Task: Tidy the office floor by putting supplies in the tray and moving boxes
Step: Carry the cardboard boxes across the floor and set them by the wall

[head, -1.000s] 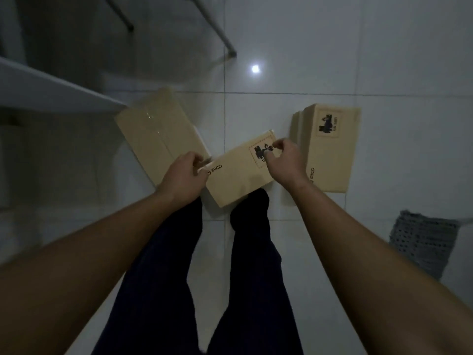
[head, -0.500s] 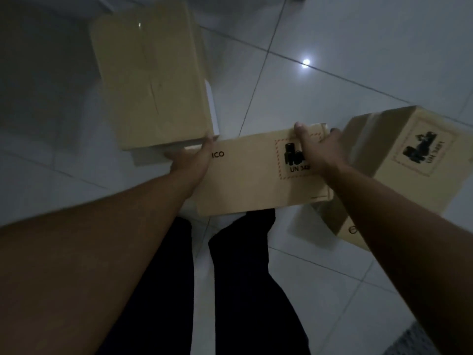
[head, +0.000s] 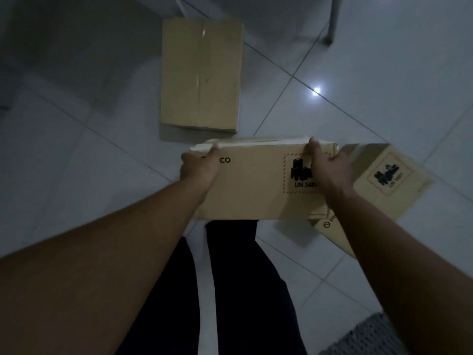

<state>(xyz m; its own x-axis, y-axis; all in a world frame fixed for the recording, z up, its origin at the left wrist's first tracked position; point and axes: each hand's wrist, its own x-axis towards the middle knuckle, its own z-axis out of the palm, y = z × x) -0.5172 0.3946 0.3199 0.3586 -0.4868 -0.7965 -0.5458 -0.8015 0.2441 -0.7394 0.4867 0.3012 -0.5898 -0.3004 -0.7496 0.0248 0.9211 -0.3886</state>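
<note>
Left fingers: my left hand (head: 199, 167) grasps the left end of the middle box (head: 256, 190). The thumb lies over the far top edge and the other fingers (head: 184, 162) wrap round the end, partly covering the printed brand word so that only "CO" reads.
Right fingers: my right hand (head: 330, 170) grasps the right end of the same box. The thumb rests on the far top edge and the palm covers part of the red-dashed label marked "UN 348".
Middle box: brown cardboard, held between both hands in front of my legs, long side running left to right, broad printed face turned up toward me. Its far top edge shows a pale, slightly open flap. I cannot tell whether its near edge is clear of the floor (head: 76, 162).
Right box (head: 389, 185): brown cardboard with the same kind of black label, lying on the floor just right of the middle box, turned at an angle. Its left part is hidden behind my right hand and forearm.
Plain box (head: 201, 73): unprinted cardboard with a centre seam, flat on the floor beyond the middle box, apart from it.
Trousers (head: 230, 290): dark, below the middle box, between my forearms.
Floor: pale glossy tiles with a bright light spot (head: 316, 91) to the far right.
Metal leg (head: 332, 19): stands at the far right.
Grey mesh thing (head: 371, 336): at the near right corner, only partly in view.
</note>
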